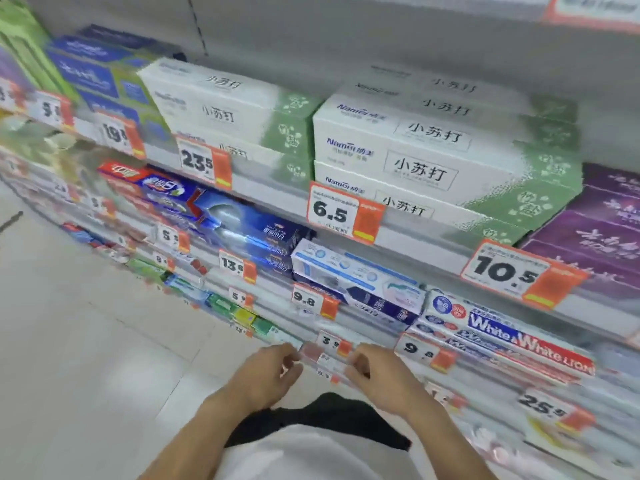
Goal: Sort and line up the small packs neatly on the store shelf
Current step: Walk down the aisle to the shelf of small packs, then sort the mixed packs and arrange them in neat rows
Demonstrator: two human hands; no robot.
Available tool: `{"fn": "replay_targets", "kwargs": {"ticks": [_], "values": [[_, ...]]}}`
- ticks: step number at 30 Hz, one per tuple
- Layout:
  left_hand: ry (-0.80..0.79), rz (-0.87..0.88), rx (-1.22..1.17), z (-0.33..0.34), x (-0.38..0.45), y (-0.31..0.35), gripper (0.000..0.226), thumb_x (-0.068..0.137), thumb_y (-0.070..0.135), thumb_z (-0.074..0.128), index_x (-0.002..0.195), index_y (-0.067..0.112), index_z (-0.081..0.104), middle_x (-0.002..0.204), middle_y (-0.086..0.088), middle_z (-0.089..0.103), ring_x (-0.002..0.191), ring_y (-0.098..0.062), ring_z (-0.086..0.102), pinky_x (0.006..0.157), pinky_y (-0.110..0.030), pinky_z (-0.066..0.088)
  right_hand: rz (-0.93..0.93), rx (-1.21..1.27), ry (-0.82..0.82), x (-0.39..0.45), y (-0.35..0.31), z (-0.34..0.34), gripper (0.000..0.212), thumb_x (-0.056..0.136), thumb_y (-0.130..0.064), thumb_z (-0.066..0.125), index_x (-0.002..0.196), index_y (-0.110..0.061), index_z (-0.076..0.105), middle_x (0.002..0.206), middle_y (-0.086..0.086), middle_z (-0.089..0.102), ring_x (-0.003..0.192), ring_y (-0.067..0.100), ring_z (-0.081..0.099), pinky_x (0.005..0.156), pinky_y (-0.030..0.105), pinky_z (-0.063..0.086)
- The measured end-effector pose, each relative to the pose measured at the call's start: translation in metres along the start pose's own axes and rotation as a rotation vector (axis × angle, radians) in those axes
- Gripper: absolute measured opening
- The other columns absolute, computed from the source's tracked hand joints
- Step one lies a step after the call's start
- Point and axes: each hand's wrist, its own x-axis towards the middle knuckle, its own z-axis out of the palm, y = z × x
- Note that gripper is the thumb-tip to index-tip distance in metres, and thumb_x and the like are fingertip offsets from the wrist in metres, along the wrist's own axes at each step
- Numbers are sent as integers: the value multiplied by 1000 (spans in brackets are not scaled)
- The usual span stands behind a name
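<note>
My left hand (275,370) and my right hand (375,375) reach toward a low shelf at the bottom centre, fingers curled. Between their fingertips is a small, pale pink pack (313,352), heavily blurred, at the shelf's front edge under a 3.9 price tag (333,341). Each hand is at one end of it, but the blur hides whether the fingers grip it. A row of small green, yellow and blue packs (239,311) runs along the same low shelf to the left.
Higher shelves hold toothpaste boxes: white-and-green ones (415,161), purple ones (602,230), blue ones (242,226) and White & White boxes (502,336). Orange price tags (341,213) stick out from the shelf rails. Pale tiled floor (86,341) lies to the left.
</note>
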Motion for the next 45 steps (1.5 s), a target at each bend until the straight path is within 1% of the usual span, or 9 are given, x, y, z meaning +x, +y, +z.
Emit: {"fn": "replay_targets", "kwargs": {"ticks": [10,14,18,22,24,28,36,40,45], "values": [[-85,133,126,26,76,-76,25,91,30,55,112,18,63,112,3,64,104,-15,60,84,-21,43,321,155,35,34,46,76,13,90,-35,61,90,-23,67,87,-11,67,80,8,63,69,17,47],[99,185,130,71,152,-108,41,82,30,62,120,16,60,120,-8,56,110,-28,56,93,-34,46,318,9,149,86,100,113,25,86,-28,60,110,-20,64,109,0,61,109,23,59,92,34,49],[330,254,148,110,229,-138,76,73,54,56,138,19,41,136,-15,41,124,-35,38,100,-47,39,205,-154,444,150,140,141,63,75,-52,58,132,-25,56,122,9,59,118,34,49,96,45,45],[396,438,68,146,277,-161,79,73,61,57,143,31,36,153,-10,23,132,-30,37,102,-47,40,19,-234,817,190,172,167,57,71,-58,69,116,-24,59,117,10,45,110,30,50,94,36,47],[458,508,58,160,286,-170,69,73,60,56,135,29,48,153,-9,22,124,-30,49,97,-49,46,38,-210,876,198,183,186,60,71,-57,72,119,-24,56,122,9,42,109,26,53,92,26,44],[562,601,-20,173,291,-181,53,75,58,60,116,25,63,151,-7,28,114,-27,55,96,-46,48,75,-330,1015,202,191,214,58,77,-64,64,112,-18,61,119,9,48,92,26,61,77,32,51],[513,622,-56,163,291,-175,36,75,39,77,105,21,69,146,-3,36,118,-22,54,96,-22,37,243,-161,1000,213,171,198,52,70,-56,74,105,-20,62,120,4,46,94,24,64,82,33,51],[608,573,13,166,289,-172,38,84,47,65,112,22,69,124,2,60,113,-22,55,89,-29,42,224,-106,1003,210,174,191,38,66,-39,77,98,-21,65,116,-2,52,90,19,63,80,27,48],[753,600,-221,164,279,-166,33,95,41,53,121,22,61,118,5,62,111,-16,56,91,-36,49,102,104,1069,195,185,179,21,66,-34,68,86,-25,69,96,-13,63,88,7,59,84,21,45]]}}
